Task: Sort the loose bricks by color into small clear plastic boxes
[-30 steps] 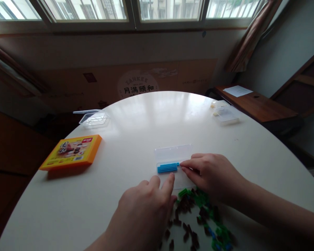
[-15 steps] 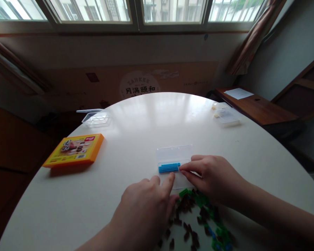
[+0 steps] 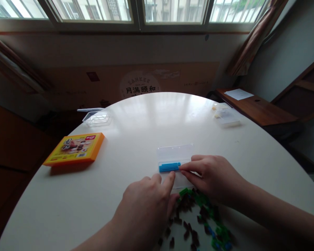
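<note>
Rows of small blue building blocks (image 3: pixel 169 167) lie side by side in a shallow clear plastic case (image 3: pixel 183 182), whose lid (image 3: pixel 175 151) is folded back away from me. At the right end of the rows, my right hand (image 3: pixel 211 174) pinches with thumb and fingertips at a blue block, mostly hidden by the fingers. My left hand (image 3: pixel 146 198) points its index finger at the near edge of the rows, thumb apart and lower; no object shows in it. Loose brown and green blocks (image 3: pixel 189 202), with some blue ones, are scattered on the table just below both hands.
On the white round table (image 3: pixel 125 146), an orange and yellow box (image 3: pixel 74 149) lies at left. A clear tray (image 3: pixel 96 119) stands at the far left edge, and clear cases (image 3: pixel 228 116) with pale pieces at far right. Beyond stands a wooden desk (image 3: pixel 267 111).
Both hands hold nearly the same pose at the blue rows. The view has shifted very slightly; I see no block moved clearly.
</note>
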Tool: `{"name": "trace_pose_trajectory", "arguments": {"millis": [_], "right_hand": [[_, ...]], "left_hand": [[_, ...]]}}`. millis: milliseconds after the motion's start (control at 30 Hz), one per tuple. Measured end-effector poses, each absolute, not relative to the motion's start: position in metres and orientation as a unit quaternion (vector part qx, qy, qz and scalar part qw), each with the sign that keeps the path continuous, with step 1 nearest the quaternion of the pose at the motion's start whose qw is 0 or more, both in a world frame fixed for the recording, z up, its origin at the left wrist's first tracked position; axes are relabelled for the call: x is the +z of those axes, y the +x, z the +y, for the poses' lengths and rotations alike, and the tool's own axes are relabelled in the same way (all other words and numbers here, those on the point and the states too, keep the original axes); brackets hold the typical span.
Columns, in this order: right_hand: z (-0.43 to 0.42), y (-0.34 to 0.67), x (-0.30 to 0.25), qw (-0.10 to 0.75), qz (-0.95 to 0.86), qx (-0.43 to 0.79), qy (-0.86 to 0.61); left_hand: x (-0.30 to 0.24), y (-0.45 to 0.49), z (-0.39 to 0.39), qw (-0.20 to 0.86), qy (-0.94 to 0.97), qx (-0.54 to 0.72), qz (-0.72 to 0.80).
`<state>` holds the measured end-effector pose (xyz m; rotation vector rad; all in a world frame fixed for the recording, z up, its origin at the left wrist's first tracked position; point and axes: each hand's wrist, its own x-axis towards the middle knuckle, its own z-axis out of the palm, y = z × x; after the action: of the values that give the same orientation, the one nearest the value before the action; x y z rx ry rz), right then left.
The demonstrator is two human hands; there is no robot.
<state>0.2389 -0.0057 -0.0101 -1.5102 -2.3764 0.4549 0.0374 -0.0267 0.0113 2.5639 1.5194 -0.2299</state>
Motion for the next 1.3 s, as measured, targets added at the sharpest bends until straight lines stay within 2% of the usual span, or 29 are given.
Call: {"name": "trace_pose_trajectory", "arguments": {"millis": [267, 1300], "right_hand": [[-0.0064, 0.2379, -0.0118, 0.129, -0.833, 0.119, -0.525], [-0.0062, 0.2376, -0.0143, 0.131, -0.834, 0.116, -0.523]], "left_hand": [[0.0074, 0.0356, -0.0263, 0.077, 0.855, -0.067, 0.509], [0.0116, 0.0342, -0.0215, 0.114, 0.852, -0.062, 0.507]]}}
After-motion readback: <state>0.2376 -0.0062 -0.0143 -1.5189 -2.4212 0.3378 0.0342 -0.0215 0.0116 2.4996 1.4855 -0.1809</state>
